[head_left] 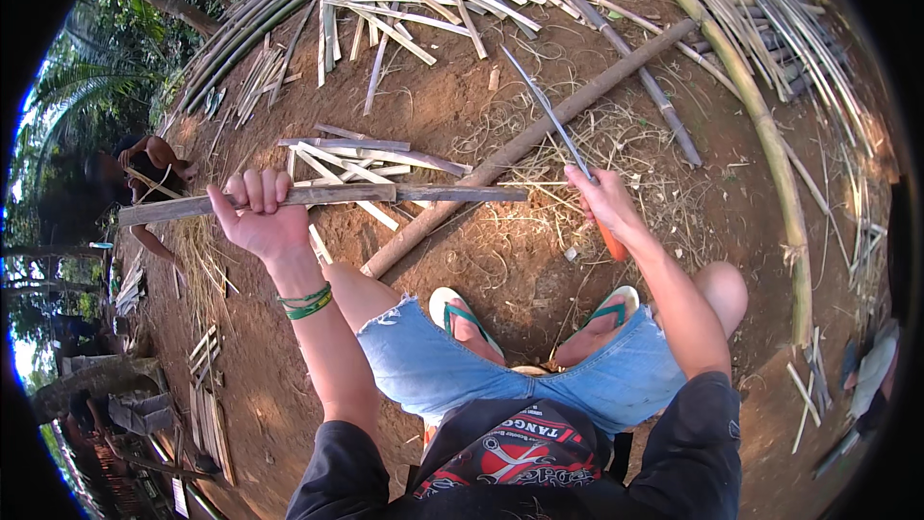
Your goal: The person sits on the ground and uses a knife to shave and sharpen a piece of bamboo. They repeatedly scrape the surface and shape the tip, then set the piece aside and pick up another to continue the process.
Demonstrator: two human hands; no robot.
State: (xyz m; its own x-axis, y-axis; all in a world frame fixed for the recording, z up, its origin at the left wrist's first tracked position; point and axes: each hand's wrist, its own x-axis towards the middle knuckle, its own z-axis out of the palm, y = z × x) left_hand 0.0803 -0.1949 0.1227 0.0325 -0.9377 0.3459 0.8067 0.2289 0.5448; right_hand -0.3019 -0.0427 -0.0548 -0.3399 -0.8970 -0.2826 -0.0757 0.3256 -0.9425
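My left hand (265,217) is closed round a split bamboo piece (346,195), with a node partway along it. It is held roughly level and reaches from the left across to the middle of the view. My right hand (606,200) grips a machete (551,114) by its orange handle. The long thin blade points up and away to the left, apart from the bamboo piece. Beneath the far end of the piece, a brown pole (539,144) lies slantwise on the ground; I cannot tell whether they touch.
Split bamboo strips (423,0) lie scattered ahead, with a smaller pile (351,162) near the pole. Thin shavings (635,154) cover the soil. A long bamboo pole (770,135) stretches down the right side. Another person (154,164) sits at the left.
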